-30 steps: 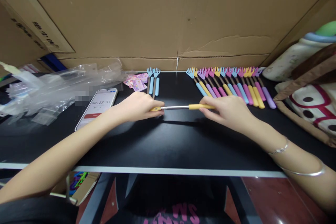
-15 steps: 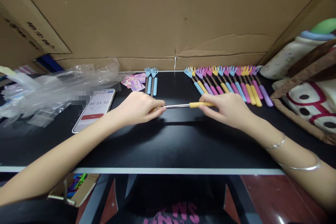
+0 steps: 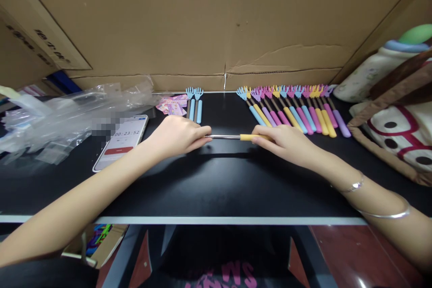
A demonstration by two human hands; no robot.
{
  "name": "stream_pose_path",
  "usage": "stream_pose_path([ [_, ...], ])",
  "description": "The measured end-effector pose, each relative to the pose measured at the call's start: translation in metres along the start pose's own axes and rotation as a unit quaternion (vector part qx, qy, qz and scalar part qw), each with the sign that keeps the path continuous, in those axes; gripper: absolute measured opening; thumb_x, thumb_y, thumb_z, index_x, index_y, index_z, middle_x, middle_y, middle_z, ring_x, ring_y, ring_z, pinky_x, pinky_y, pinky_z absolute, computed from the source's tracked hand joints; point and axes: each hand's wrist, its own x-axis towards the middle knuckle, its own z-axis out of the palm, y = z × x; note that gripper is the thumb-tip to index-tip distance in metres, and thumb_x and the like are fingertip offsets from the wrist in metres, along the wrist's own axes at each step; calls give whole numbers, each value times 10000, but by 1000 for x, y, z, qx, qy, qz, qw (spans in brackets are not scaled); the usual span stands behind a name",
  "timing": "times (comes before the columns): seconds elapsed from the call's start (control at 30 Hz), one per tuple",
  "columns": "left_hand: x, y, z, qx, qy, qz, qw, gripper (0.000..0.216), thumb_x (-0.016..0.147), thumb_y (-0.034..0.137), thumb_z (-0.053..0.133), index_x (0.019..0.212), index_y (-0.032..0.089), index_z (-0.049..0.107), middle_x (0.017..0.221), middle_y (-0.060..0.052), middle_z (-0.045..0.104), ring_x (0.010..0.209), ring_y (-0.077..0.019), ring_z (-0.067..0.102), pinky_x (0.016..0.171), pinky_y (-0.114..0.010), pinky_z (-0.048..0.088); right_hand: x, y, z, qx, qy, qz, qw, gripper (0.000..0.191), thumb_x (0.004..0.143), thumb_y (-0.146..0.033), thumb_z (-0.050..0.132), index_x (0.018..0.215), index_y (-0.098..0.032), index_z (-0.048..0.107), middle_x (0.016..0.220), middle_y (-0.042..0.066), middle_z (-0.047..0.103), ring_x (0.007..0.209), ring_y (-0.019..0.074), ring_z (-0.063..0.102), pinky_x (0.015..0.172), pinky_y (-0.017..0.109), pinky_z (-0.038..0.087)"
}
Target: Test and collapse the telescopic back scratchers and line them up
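Note:
A yellow telescopic back scratcher lies sideways between my hands just above the black table. My left hand is closed over its claw end, which is hidden. Around the yellow handle my right hand is closed. A short length of silver rod shows between them. Behind my right hand, a row of several scratchers in blue, yellow, pink and purple lies side by side. Two blue scratchers lie apart at the back centre.
A phone showing a timer lies left of my left hand. Crumpled clear plastic bags fill the left side. Small pink cards sit near the blue pair. Cardboard walls close the back. A patterned bag stands at the right.
My hands have come closer together. The silver rod showing between them is shorter now, and less of the yellow handle is visible.

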Motion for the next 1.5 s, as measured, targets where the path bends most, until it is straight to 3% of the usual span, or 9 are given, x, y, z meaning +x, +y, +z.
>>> stream_pose_path([
  [0.1, 1, 1, -2, -28, -75, -35, 996, 392, 982, 471, 339, 886, 226, 629, 548, 1, 617, 481, -162, 571, 468, -254, 154, 1, 1, 1, -22, 12, -9, 1000, 381, 951, -506, 368, 828, -232, 602, 625, -10, 613, 561, 139, 537, 540, 236, 294],
  [0.23, 0, -6, -4, -132, -155, -22, 979, 379, 987, 467, 343, 868, 235, 619, 537, 26, 575, 488, -138, 537, 486, -229, 226, -1, 1, 3, -61, 45, -31, 997, 380, 948, -517, 390, 820, -226, 600, 583, -15, 590, 515, 127, 512, 518, 234, 268],
  [0.4, 0, -11, -2, -230, -178, -8, 957, 354, 987, 453, 362, 853, 254, 623, 550, 52, 546, 501, -112, 515, 530, -202, 284, -3, -1, 3, -108, 93, -52, 988, 399, 948, -533, 397, 810, -218, 598, 579, -17, 595, 497, 112, 507, 496, 236, 238],
  [0.63, 2, -7, 3, -106, -114, -31, 987, 361, 979, 435, 364, 816, 219, 604, 609, 8, 633, 551, -143, 581, 504, -245, 223, -3, -4, 2, -153, 137, -19, 978, 457, 950, -574, 355, 824, -224, 619, 578, -11, 615, 490, 116, 506, 482, 236, 208],
  [0.8, 0, -8, 7, -66, -41, -13, 997, 334, 974, 396, 374, 841, 216, 622, 683, 4, 679, 586, -142, 612, 499, -248, 230, -3, -3, 2, -145, 125, -5, 982, 492, 951, -593, 311, 830, -227, 617, 558, -9, 587, 475, 126, 483, 486, 248, 196],
  [0.9, -2, -10, 10, -46, 8, -5, 999, 334, 977, 369, 374, 850, 220, 644, 682, 4, 679, 601, -135, 617, 499, -252, 241, -3, -2, 1, -83, 93, 9, 992, 457, 947, -575, 337, 840, -227, 613, 571, -12, 570, 499, 131, 487, 499, 252, 223],
  [1.07, -1, -11, 6, -17, 81, 14, 996, 362, 982, 343, 383, 806, 225, 677, 651, 0, 667, 638, -123, 615, 512, -250, 268, -2, -2, -5, 123, -14, -4, 992, 411, 937, -533, 388, 834, -204, 612, 684, 6, 596, 627, 142, 537, 588, 251, 347],
  [1.23, 0, -8, 1, -3, 78, 23, 997, 366, 990, 354, 379, 836, 230, 687, 659, -1, 671, 627, -125, 596, 519, -256, 270, -1, -3, -12, 202, -92, 24, 975, 424, 923, -517, 391, 809, -189, 635, 612, -16, 523, 533, 114, 452, 550, 248, 340],
  [1.5, -1, -6, 9, -28, 46, 18, 998, 294, 968, 327, 412, 865, 206, 659, 684, -12, 658, 645, -144, 608, 525, -256, 274, 0, -3, -9, 79, -7, 33, 996, 382, 905, -494, 431, 796, -210, 661, 599, -10, 564, 520, 115, 465, 511, 233, 287],
])
